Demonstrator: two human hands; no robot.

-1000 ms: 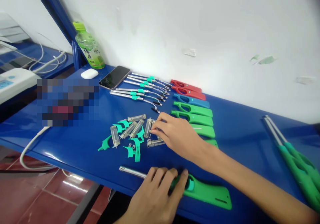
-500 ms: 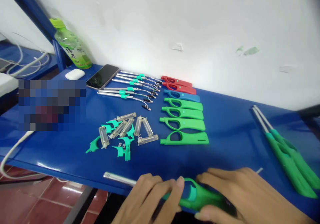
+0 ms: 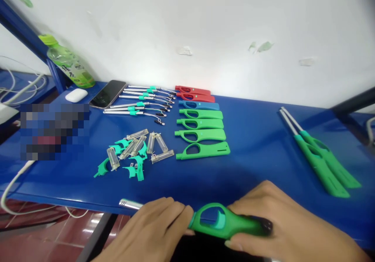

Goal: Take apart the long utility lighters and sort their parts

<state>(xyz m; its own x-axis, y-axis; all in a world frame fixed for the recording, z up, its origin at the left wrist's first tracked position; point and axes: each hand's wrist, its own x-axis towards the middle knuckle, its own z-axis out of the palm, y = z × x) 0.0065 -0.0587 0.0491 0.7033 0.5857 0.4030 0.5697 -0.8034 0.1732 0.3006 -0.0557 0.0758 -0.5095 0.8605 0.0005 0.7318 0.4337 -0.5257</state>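
A green gas lighter with a long metal tube lies across the table's front edge, held between both hands. My left hand is closed round the tube near its turquoise collar; the silver tip pokes out to the left. My right hand grips the handle's dark rear end, thumb below and fingers above. A turquoise trigger shows inside the handle's loop. Behind the hands lies a column of lighter shells, including green shells, a blue shell and red shells.
Metal tubes with wires lie in a row at the back. Clear fuel tanks and turquoise triggers are heaped at centre left. Two green lighters lie at right. A phone, white case and bottle stand back left.
The view has shifted. My left hand has slid left off the loop onto the tube, so more of the green handle shows. My right hand keeps its hold on the rear end.
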